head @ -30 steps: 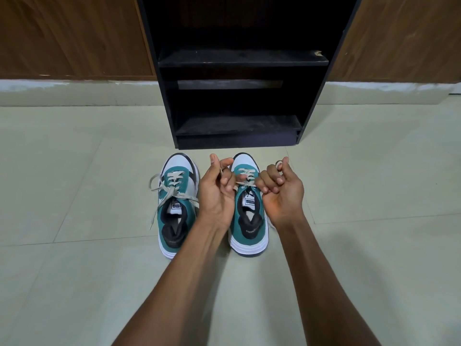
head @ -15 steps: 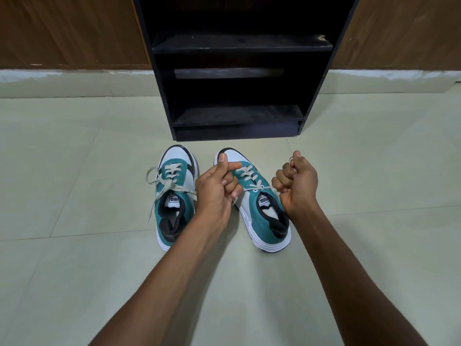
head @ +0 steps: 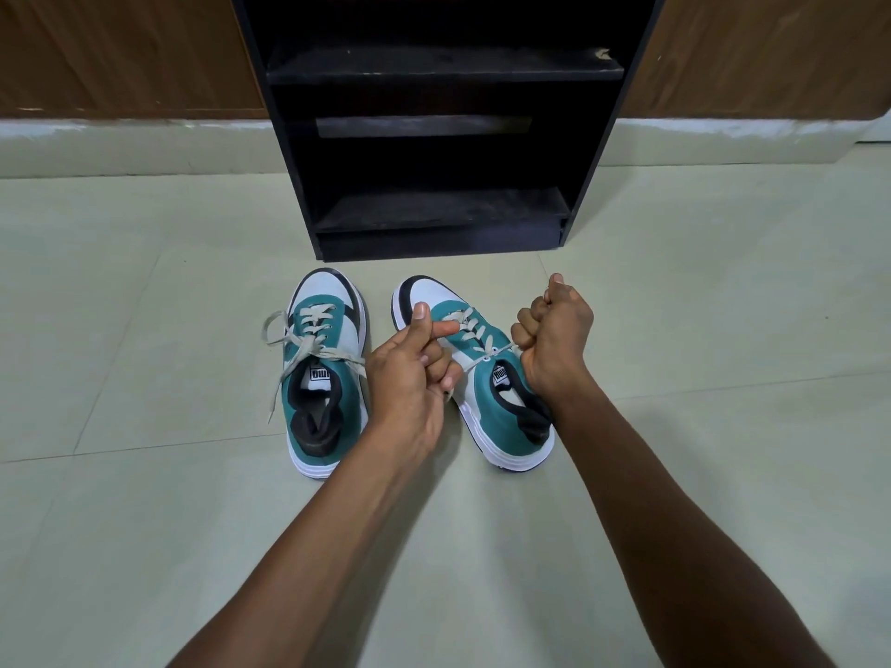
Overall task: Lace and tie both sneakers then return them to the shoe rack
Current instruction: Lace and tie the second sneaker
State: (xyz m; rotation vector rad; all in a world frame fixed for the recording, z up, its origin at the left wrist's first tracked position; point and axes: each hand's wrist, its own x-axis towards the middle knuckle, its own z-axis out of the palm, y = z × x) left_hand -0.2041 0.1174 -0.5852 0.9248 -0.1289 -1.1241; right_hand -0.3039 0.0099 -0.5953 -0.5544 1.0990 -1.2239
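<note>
Both forearms reach forward, the left hand (head: 410, 378) curled with thumb raised, the right hand (head: 554, 337) a tight fist (knuckles facing left), each pulling outward.

Pale green glossy tiled floor (head: 144, 523), brown wood-panel wall (head: 120, 50), white skirting strip (head: 135, 125) along its base.

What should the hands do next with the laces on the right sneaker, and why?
Probably cross the two ends and tie the first knot. The left hand and right hand each grip a lace end, pulled taut across the right sneaker, and no bow shows there yet.
</note>
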